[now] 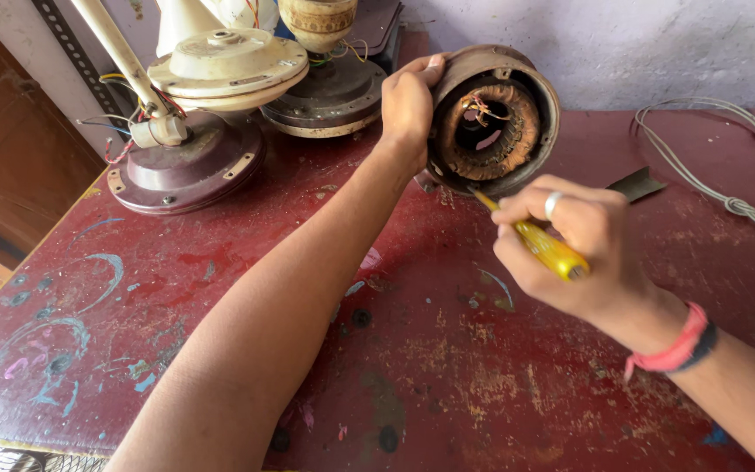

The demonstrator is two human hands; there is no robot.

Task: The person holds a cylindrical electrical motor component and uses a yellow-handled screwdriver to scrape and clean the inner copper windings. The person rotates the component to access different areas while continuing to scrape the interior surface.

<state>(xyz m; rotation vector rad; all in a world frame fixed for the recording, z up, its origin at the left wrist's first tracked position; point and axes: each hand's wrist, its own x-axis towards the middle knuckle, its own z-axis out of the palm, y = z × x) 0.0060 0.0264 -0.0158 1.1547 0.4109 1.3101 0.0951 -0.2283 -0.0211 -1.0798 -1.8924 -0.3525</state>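
Your hands on a fan motor at the far side of the red bench

Your left hand (pixel 408 105) grips the rusty round motor housing with copper windings (pixel 493 120) by its left rim, tilted on edge, open face toward you; your right hand (pixel 583 249) clenches a yellow-handled screwdriver (pixel 545 247), shaft angled up-left to the lower rim (tip hidden); cream and maroon fan motors (pixel 211 114) stand left; no labels visible

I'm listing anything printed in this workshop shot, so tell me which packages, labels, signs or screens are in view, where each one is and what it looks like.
None in view: no package, label, sign or screen.
What shows instead: a round rusty motor housing with copper windings, held upright on the red table by the left hand.
The right hand holds a yellow-handled screwdriver to the housing's lower rim.
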